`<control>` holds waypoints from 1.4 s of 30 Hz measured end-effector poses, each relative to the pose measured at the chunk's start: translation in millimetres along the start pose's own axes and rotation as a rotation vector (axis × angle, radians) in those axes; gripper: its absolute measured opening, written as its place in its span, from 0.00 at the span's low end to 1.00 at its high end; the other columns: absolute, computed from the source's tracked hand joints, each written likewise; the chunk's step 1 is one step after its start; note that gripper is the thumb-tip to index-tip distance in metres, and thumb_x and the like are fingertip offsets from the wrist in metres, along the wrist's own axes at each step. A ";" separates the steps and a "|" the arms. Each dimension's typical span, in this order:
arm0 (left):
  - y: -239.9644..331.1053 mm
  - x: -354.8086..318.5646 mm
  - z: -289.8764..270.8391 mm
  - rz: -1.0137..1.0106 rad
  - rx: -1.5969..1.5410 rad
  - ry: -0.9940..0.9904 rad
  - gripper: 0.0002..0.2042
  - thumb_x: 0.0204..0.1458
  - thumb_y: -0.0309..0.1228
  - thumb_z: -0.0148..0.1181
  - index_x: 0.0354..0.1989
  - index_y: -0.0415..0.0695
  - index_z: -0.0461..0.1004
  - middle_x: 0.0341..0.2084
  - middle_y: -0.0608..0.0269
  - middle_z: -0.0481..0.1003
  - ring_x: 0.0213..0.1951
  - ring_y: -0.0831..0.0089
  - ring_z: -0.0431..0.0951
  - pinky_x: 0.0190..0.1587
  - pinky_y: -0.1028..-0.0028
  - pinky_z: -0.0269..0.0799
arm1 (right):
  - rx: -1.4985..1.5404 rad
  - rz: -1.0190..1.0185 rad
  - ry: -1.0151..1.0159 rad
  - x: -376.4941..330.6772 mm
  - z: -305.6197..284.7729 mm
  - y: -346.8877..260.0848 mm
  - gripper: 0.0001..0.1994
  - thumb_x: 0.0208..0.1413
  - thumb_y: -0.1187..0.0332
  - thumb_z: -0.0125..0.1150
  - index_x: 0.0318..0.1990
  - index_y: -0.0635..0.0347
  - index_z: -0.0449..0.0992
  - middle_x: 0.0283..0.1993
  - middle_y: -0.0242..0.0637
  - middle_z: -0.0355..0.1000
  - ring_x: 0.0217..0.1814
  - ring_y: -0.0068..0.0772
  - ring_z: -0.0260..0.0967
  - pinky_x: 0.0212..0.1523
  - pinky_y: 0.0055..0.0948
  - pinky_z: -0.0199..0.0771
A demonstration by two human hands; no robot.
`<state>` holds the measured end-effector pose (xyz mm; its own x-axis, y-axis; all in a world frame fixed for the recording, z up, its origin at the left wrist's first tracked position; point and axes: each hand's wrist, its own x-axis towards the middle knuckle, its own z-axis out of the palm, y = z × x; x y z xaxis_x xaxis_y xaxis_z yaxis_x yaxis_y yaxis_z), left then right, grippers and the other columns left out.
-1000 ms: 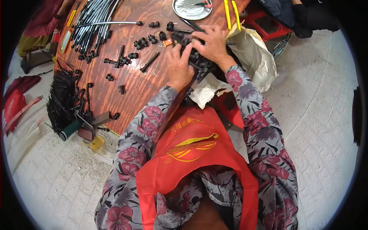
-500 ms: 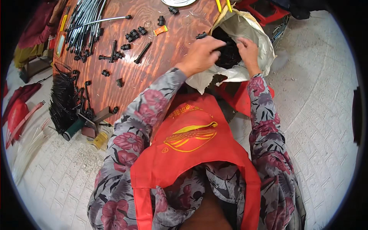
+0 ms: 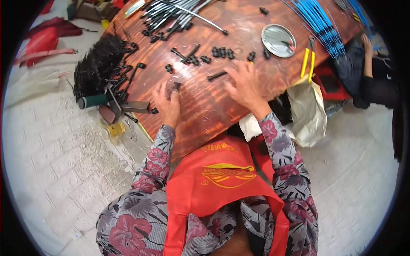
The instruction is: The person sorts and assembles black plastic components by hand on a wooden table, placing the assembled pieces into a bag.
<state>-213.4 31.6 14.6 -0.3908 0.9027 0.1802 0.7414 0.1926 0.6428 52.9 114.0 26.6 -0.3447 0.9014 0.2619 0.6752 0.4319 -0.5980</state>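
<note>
My left hand (image 3: 167,104) is over the near part of the wooden table (image 3: 194,123), its thumb and fingers apart. A small black cylindrical fitting (image 3: 176,86) lies right at its fingertips; whether they touch cannot be told. My right hand (image 3: 247,87) hovers further right with fingers spread, beside one end of a short black rod (image 3: 217,76). Beyond both hands several black ribbed fittings (image 3: 222,52) lie in a loose row. Two crossed black rods (image 3: 188,55) rest left of these, near a single black fitting (image 3: 169,68).
Thin grey rods (image 3: 177,17) lie at the far side, a black bristly bundle (image 3: 96,64) at the left edge. A round metal lid (image 3: 278,40), yellow-handled pliers (image 3: 307,59) and blue strips (image 3: 322,27) are right. A pale sack (image 3: 311,113) stands by the table; another person's arm (image 3: 368,55) shows beyond.
Both hands have left the sack opening and moved left over the table, to the small fitting and the short rod. The view has swung left.
</note>
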 end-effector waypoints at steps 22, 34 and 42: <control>38.5 40.0 114.7 0.033 -0.164 -0.133 0.27 0.52 0.31 0.55 0.62 0.41 0.61 0.63 0.45 0.55 0.66 0.48 0.52 0.68 0.49 0.42 | -0.264 -0.173 -0.027 -15.7 13.2 46.7 0.20 0.43 0.64 0.62 0.47 0.51 0.72 0.55 0.38 0.66 0.57 0.43 0.61 0.55 0.45 0.58; 77.9 16.6 147.8 0.317 0.060 -0.221 0.27 0.51 0.31 0.56 0.62 0.44 0.62 0.63 0.49 0.57 0.67 0.50 0.51 0.68 0.46 0.39 | -0.115 0.177 0.104 -54.2 -76.7 88.9 0.16 0.49 0.68 0.62 0.47 0.56 0.73 0.48 0.43 0.68 0.49 0.49 0.68 0.45 0.42 0.71; 88.7 21.7 149.5 0.236 0.044 -0.230 0.28 0.52 0.32 0.55 0.64 0.43 0.59 0.64 0.50 0.57 0.68 0.51 0.51 0.68 0.47 0.39 | -0.363 0.275 0.009 20.4 -26.5 101.8 0.17 0.51 0.65 0.62 0.49 0.54 0.70 0.38 0.43 0.68 0.37 0.49 0.72 0.34 0.44 0.73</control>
<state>-74.5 125.8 -35.8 -0.0752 0.9867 0.1444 0.8216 -0.0207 0.5697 131.9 177.2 -8.8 -0.1157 0.9837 0.1380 0.9262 0.1570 -0.3427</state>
